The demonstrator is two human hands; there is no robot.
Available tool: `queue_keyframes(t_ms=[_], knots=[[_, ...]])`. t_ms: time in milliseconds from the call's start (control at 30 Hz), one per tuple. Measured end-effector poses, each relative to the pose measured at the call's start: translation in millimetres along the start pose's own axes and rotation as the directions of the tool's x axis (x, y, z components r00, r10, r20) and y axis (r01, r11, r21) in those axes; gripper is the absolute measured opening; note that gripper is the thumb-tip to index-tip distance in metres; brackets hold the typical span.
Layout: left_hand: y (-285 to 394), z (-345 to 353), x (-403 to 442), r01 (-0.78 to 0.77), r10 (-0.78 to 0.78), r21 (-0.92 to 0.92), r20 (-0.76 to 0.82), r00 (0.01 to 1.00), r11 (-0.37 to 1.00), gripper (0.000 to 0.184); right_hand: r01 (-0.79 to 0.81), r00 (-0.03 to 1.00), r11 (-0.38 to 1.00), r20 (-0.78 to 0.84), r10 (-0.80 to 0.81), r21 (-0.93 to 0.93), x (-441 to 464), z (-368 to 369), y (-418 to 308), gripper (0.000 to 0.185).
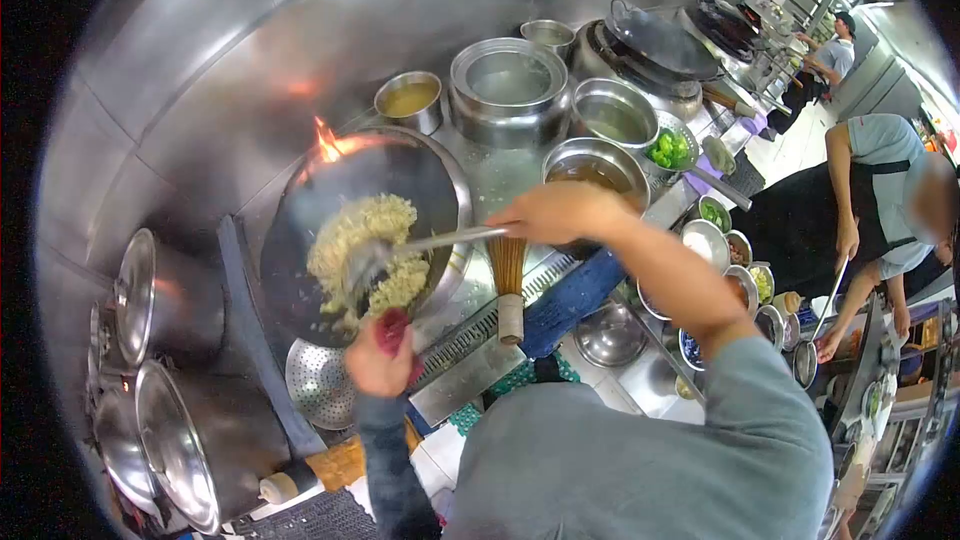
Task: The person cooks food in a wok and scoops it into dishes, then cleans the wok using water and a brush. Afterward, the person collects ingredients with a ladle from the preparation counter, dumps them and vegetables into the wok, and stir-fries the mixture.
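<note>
My right hand (555, 212) is closed around the handle of a long metal wok ladle (450, 238). The ladle's head is blurred and sits among pale yellow, rice-like food (372, 225) in a dark wok (300, 285). At the wok's near rim, my left hand (372, 365) grips a folded red cloth (392, 332). The cloth covers the part of the rim that it touches. Flames (328, 143) rise at the wok's far edge. A perforated metal strainer (318, 385) lies just left of my left hand.
Beyond the wok stand a pot of yellow liquid (410, 98) and a large steel pot (508, 80). A bamboo brush (508, 280) lies below my right forearm. Lidded pots (195, 440) line the left. At right, a co-worker (880, 200) works beside several ingredient bowls (705, 245).
</note>
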State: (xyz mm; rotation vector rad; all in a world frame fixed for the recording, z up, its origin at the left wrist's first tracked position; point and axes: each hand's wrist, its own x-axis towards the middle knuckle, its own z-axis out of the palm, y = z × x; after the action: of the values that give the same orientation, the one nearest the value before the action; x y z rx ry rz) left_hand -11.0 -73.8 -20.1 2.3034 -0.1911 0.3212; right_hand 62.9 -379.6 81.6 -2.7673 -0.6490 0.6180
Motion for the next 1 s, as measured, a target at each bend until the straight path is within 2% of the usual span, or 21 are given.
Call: queue_keyframes(t_ms=[33,100,167,200,233,300,400,500,567,600,633,667,700,767,833,867,900,967,1000], knots=[[-40,38,-9,-0.023,0.024,0.169,-0.008,1.000,0.985,0.028,-0.036,0.992,0.996,-0.120,0.026,-0.082,11,15,0,0.038],[-62,63,-32,-0.054,0.058,0.209,-0.010,0.998,0.977,0.029,-0.124,0.934,0.973,-0.354,0.048,-0.194,23,75,-15,0.039],[-60,55,-60,-0.123,0.130,0.147,-0.040,0.991,0.982,0.027,-0.082,0.885,0.990,-0.465,0.019,-0.115,-14,95,-18,0.040],[-54,45,-61,-0.119,0.119,0.150,0.005,0.993,0.982,0.028,-0.104,0.909,0.994,-0.411,0.076,-0.047,-35,94,-22,0.041],[-56,43,-50,-0.133,0.141,0.186,-0.031,0.989,0.973,0.028,-0.124,0.933,0.992,-0.339,0.124,0.019,-59,90,-27,0.042],[-61,47,-13,-0.153,0.181,0.256,-0.088,0.980,0.954,0.028,-0.079,0.934,0.992,-0.340,0.107,0.096,-91,85,-30,0.045],[-81,46,23,-0.249,0.270,0.202,-0.084,0.959,0.947,0.030,-0.085,0.977,0.988,-0.183,0.109,0.133,-103,76,-18,0.046],[-86,50,29,-0.305,0.324,0.187,-0.080,0.943,0.934,0.023,-0.159,0.966,0.987,-0.206,0.156,0.002,-41,100,-9,0.045],[-91,62,32,-0.288,0.320,0.235,-0.109,0.941,0.928,0.029,-0.203,0.928,0.968,-0.287,0.239,0.148,15,129,-7,0.043],[-77,48,34,-0.380,0.414,0.232,-0.116,0.903,0.895,0.033,-0.119,0.897,0.964,-0.391,0.208,0.239,27,139,-4,0.041],[-67,43,26,-0.225,0.221,-0.008,-0.146,0.964,0.974,0.034,-0.021,0.853,0.949,-0.490,0.181,0.314,37,144,0,0.040],[-61,41,4,-0.057,0.028,-0.252,-0.115,0.993,0.966,0.035,0.021,0.809,0.936,-0.556,0.191,0.351,45,137,-2,0.038],[-56,39,-19,0.119,-0.151,-0.473,-0.030,0.988,0.873,0.036,0.061,0.761,0.918,-0.613,0.213,0.393,51,132,-6,0.037],[-44,32,-53,0.350,-0.303,-0.772,0.214,0.929,0.530,0.039,-0.101,0.773,0.891,-0.529,0.351,0.443,78,120,-16,0.039],[-61,54,-89,0.546,-0.426,-0.832,0.461,0.779,0.099,0.038,-0.225,0.755,0.860,-0.477,0.451,0.457,110,138,-17,0.040],[-59,55,-98,0.589,-0.481,-0.807,0.532,0.696,-0.041,0.034,-0.200,0.791,0.900,-0.478,0.381,0.386,120,164,-12,0.041],[-63,54,-95,0.568,-0.462,-0.810,0.562,0.686,-0.142,0.034,-0.088,0.839,0.899,-0.455,0.299,0.428,121,181,-13,0.042],[-74,46,-95,0.525,-0.425,-0.778,0.628,0.652,-0.345,0.037,-0.001,0.914,0.799,-0.323,0.245,0.601,91,160,-35,0.044],[-88,50,-85,0.472,-0.501,-0.815,0.579,0.642,-0.337,0.046,-0.024,0.901,0.804,-0.335,0.274,0.594,84,148,-40,0.044]])
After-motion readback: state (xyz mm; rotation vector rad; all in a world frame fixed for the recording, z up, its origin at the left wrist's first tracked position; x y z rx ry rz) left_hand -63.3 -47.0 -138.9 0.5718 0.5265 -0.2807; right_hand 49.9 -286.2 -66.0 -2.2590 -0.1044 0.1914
